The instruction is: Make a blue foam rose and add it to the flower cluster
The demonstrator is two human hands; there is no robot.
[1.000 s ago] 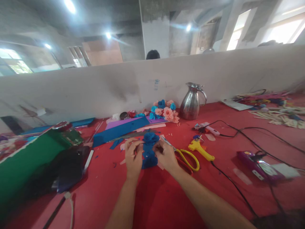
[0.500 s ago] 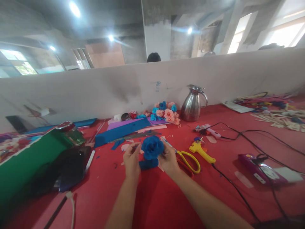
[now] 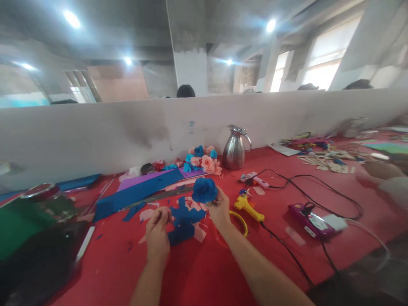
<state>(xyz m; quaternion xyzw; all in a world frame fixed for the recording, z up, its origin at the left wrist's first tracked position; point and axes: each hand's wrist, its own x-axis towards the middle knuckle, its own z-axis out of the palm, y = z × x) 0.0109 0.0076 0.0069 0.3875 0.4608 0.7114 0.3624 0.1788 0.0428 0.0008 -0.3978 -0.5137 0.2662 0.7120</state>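
Observation:
A blue paper flower point(image 3: 204, 190) is held up over the table by my right hand point(image 3: 220, 210), whose fingers are closed at its underside. My left hand point(image 3: 158, 231) is apart from the flower, thumb and fingertips pinched; whatever is between them is too small to make out. Between and below my hands lie blue paper pieces point(image 3: 182, 223) on the red table, with pink paper scraps point(image 3: 200, 233) around them. Scissors with yellow handles point(image 3: 241, 223) lie partly hidden behind my right hand and forearm.
A yellow glue gun point(image 3: 250, 208) and a purple power strip point(image 3: 309, 223) with trailing cables lie to the right. Farther back stand a steel jug point(image 3: 234, 151) and a bunch of paper flowers point(image 3: 204, 160). At the right edge is another person's arm point(image 3: 382, 172).
My left hand has come away from the flower, moving left and down, and the flower stays in my right hand. The view has turned right, revealing more blue pieces under my hands.

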